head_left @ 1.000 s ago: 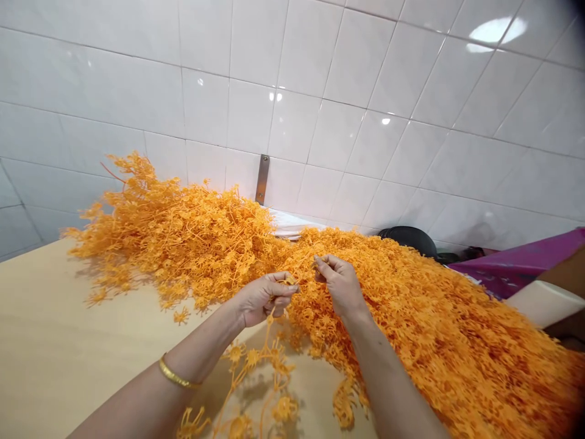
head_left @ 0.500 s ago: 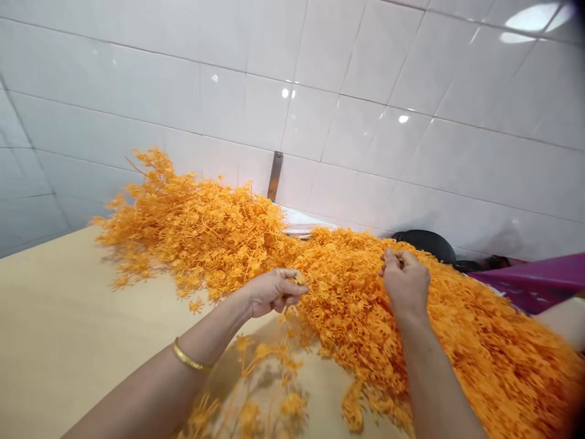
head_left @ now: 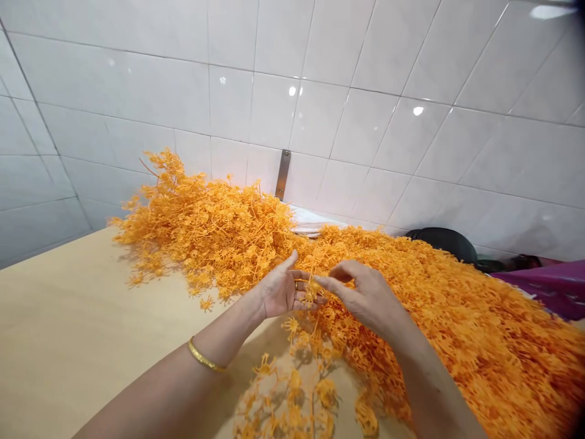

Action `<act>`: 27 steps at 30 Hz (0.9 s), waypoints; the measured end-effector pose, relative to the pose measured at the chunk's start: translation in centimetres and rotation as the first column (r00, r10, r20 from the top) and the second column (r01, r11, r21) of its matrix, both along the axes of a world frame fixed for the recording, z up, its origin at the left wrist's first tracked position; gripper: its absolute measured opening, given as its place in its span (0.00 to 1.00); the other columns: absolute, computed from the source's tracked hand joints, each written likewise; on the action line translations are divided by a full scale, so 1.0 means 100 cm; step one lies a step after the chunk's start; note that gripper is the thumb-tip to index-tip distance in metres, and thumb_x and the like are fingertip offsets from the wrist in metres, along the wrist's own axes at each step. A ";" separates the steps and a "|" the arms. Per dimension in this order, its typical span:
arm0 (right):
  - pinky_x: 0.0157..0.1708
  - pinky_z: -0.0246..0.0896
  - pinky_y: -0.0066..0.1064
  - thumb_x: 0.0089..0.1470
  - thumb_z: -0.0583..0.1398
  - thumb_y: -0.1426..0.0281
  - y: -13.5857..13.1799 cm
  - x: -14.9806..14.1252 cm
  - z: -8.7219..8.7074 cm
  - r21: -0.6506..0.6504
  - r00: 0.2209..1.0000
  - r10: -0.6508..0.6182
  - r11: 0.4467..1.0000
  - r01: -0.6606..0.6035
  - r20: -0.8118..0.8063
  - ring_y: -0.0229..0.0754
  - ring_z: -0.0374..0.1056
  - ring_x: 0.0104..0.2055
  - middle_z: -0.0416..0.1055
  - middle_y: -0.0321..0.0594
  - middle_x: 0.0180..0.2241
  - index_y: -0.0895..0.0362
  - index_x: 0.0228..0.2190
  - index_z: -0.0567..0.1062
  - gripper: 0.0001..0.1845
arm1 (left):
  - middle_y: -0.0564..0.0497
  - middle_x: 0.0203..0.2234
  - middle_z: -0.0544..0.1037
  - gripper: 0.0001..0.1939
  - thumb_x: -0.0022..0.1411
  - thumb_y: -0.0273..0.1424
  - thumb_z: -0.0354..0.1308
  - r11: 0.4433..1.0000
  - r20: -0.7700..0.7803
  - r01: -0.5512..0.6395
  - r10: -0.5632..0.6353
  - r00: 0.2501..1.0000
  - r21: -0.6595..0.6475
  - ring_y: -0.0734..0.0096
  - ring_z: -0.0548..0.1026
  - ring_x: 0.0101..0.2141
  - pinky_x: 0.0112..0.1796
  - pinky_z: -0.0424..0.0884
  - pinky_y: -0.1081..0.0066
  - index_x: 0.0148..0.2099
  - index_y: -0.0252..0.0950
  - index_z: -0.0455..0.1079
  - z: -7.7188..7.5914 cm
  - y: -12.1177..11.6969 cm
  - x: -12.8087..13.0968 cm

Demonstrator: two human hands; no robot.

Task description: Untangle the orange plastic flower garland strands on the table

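Note:
My left hand (head_left: 283,289) is palm up, with the thumb raised and the fingers stretched out behind an orange plastic flower sprig (head_left: 312,289). My right hand (head_left: 365,296) comes in from the right, its fingertips closed on the sprig at my left fingers. Below my hands hangs a branched, orange flower stem (head_left: 295,390), somewhat blurred; whether it joins the sprig is hard to make out. A large heap of loose orange flower pieces (head_left: 461,317) lies under and beside my right hand.
Behind my left hand, a pile of orange flower stems (head_left: 214,225) stands on the pale tabletop (head_left: 91,323). A tiled wall (head_left: 183,91) with a metal bracket (head_left: 283,175) rises behind. A black round object (head_left: 445,242) and purple material (head_left: 543,286) are at the right.
My right hand has moved left and down from above the heap to meet my left hand. My left thumb has lifted and its fingers have opened out. The view has shifted slightly.

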State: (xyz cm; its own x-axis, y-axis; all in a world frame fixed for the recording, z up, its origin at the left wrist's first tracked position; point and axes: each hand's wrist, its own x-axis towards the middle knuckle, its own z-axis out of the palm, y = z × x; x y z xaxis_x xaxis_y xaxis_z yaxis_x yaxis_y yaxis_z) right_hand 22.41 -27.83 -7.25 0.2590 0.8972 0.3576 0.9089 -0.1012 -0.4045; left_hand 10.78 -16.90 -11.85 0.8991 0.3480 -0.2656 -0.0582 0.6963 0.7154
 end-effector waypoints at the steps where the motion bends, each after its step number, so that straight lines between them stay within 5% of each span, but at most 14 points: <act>1: 0.25 0.49 0.28 0.44 0.55 0.56 0.003 -0.004 -0.003 -0.018 1.000 0.009 1.000 -0.010 -0.015 0.39 0.58 0.28 0.65 0.39 0.24 0.57 0.21 0.67 0.16 | 0.49 0.22 0.69 0.28 0.51 0.54 0.41 1.000 0.010 -0.018 0.018 1.000 -0.004 0.71 0.69 0.22 0.28 0.67 0.67 0.32 0.32 0.60 0.001 -0.001 0.000; 5: 0.22 0.44 0.26 0.42 0.57 0.62 0.013 -0.002 -0.016 -0.042 0.985 0.043 0.998 -0.051 -0.166 0.35 0.53 0.23 0.59 0.33 0.20 0.57 0.18 0.61 0.13 | 0.50 0.21 0.68 0.22 0.54 0.49 0.44 0.999 0.023 -0.051 0.050 0.998 0.010 0.72 0.69 0.22 0.29 0.67 0.67 0.30 0.32 0.61 0.006 -0.002 -0.001; 10: 0.21 0.42 0.24 0.42 0.56 0.64 0.012 0.014 -0.013 -0.004 0.857 0.205 0.972 -0.235 -0.473 0.31 0.46 0.21 0.50 0.29 0.18 0.57 0.18 0.58 0.13 | 0.51 0.21 0.70 0.13 0.50 0.38 0.55 0.988 -0.046 -0.061 0.069 0.997 0.143 0.74 0.69 0.22 0.26 0.63 0.73 0.31 0.31 0.65 0.004 -0.001 -0.003; 17: 0.23 0.46 0.25 0.41 0.56 0.72 0.012 0.014 -0.020 -0.174 0.798 0.277 0.888 -0.425 -0.536 0.31 0.50 0.22 0.55 0.30 0.20 0.58 0.21 0.62 0.05 | 0.58 0.06 0.59 0.10 0.46 0.34 0.59 0.915 -0.124 -0.095 0.155 0.980 0.393 0.83 0.54 0.11 0.18 0.51 0.77 0.23 0.32 0.65 -0.004 -0.002 -0.001; 27: 0.27 0.50 0.27 0.40 0.59 0.59 0.012 0.009 -0.017 -0.090 0.715 0.281 0.897 -0.432 -0.640 0.36 0.57 0.27 0.63 0.35 0.25 0.58 0.27 0.70 0.15 | 0.56 0.12 0.65 0.12 0.40 0.26 0.62 0.922 -0.062 -0.294 0.318 0.946 0.251 0.81 0.62 0.14 0.17 0.56 0.78 0.21 0.33 0.59 -0.005 -0.008 0.005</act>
State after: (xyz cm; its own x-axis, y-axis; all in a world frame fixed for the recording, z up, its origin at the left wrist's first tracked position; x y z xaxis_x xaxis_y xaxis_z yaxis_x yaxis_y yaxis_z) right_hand 23.27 -26.61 -8.91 -0.0064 0.9996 0.0265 0.4716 0.0264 -0.8814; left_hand 11.24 -17.65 -12.35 0.7118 0.6652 -0.2253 -0.1611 0.4668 0.8695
